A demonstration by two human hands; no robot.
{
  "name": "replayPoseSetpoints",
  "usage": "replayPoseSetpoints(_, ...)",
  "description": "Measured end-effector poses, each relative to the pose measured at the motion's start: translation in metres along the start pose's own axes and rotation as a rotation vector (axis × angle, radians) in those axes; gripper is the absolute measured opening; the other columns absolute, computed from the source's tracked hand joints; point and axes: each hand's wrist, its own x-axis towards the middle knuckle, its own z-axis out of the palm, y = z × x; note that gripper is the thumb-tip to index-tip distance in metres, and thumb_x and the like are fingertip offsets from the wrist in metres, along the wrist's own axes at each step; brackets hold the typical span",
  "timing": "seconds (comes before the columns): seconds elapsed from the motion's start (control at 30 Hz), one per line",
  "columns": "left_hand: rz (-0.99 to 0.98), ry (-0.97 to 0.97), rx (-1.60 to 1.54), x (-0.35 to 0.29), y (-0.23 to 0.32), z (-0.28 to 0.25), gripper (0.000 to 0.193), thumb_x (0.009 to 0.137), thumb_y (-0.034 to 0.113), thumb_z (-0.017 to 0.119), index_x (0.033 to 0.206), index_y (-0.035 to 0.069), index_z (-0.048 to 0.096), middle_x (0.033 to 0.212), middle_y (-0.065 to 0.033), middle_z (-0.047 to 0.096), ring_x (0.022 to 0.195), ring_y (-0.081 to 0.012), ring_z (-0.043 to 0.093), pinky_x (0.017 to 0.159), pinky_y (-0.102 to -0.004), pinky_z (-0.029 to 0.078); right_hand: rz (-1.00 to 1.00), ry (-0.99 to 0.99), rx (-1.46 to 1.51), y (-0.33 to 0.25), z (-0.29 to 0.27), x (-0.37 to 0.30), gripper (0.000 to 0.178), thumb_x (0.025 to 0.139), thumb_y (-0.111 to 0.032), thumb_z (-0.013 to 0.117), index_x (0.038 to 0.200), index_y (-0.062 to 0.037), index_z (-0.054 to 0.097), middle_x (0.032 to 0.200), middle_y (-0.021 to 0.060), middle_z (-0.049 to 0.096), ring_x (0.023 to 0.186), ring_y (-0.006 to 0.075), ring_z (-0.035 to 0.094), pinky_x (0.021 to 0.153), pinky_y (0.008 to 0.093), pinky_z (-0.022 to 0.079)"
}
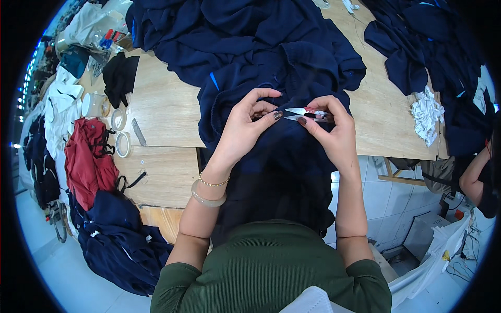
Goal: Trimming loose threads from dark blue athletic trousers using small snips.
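A large heap of navy garments covers the table in front of me, and one navy garment hangs over the near edge toward my lap. My left hand is closed, its thumb and curled fingers pinching that garment's cloth; the exact bit between them is partly hidden. My right hand is shut on a pair of thread snips. The snips' blades point left, slightly apart, with their tips beside my left thumb. A blue tag shows on the garment to the left of my hands.
Left on the wooden table are tape rolls, a metal strip, black cloth and a red garment. A navy pile hangs lower left. At right are white scraps, more navy garments and another person's arm.
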Motion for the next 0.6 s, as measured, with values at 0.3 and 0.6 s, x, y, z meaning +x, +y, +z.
replayPoseSetpoints(0.3, 0.425, 0.441, 0.559, -0.015, -0.006, 0.022, 0.017, 0.075, 0.006, 0.074, 0.09, 0.004, 0.066, 0.092, -0.0065, 0.056, 0.09, -0.0232, 0.055, 0.079, -0.0318, 0.044, 0.131, 0.028, 0.228, 0.006, 0.009, 0.012, 0.023, 0.079, -0.013, 0.076, 0.093, -0.003, 0.062, 0.083, 0.0024, 0.064, 0.075, 0.009, 0.057, 0.068, 0.0213, 0.045)
replayPoseSetpoints(0.6, 0.317, 0.403, 0.314, -0.006, -0.018, 0.037, 0.019, 0.074, 0.005, 0.075, 0.093, 0.003, 0.069, 0.098, -0.0055, 0.056, 0.098, -0.0218, 0.051, 0.088, -0.0316, 0.04, -0.059, 0.089, -0.05, -0.006, 0.012, 0.012, 0.021, 0.079, -0.016, 0.073, 0.091, -0.0032, 0.061, 0.084, 0.0072, 0.063, 0.076, 0.0186, 0.061, 0.065, 0.0277, 0.048)
